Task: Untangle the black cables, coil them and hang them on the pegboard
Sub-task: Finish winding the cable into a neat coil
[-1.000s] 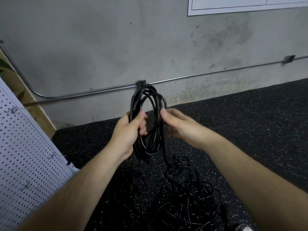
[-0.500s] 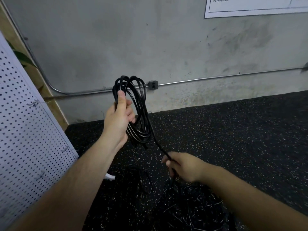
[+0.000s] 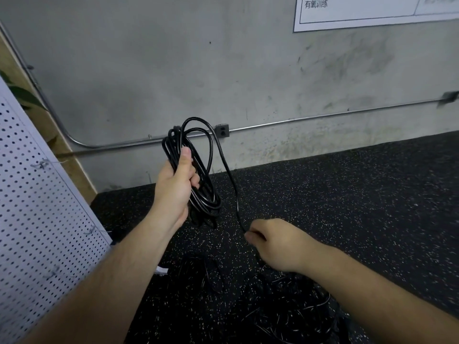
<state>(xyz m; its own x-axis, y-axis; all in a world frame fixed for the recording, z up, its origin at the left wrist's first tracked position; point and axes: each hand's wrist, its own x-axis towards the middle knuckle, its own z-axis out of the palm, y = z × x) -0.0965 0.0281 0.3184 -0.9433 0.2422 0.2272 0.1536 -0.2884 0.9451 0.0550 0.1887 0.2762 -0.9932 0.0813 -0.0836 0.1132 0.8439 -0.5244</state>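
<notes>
Left hand (image 3: 173, 189) around upright cable coil (image 3: 206, 192)

Coil of cable (image 3: 205, 197) gleaming glossy black, trailing strand (image 3: 233, 181) running the same black, tangle (image 3: 285, 314) lying black on black, floor mat (image 3: 360, 194) showing black flecked with white, pegboard (image 3: 37, 232) showing white with even rows of dark holes, wall (image 3: 161, 58) looking mottled grey, sign (image 3: 360, 11) showing white with thin black lines, conduit (image 3: 323, 117) shining silver.
</notes>
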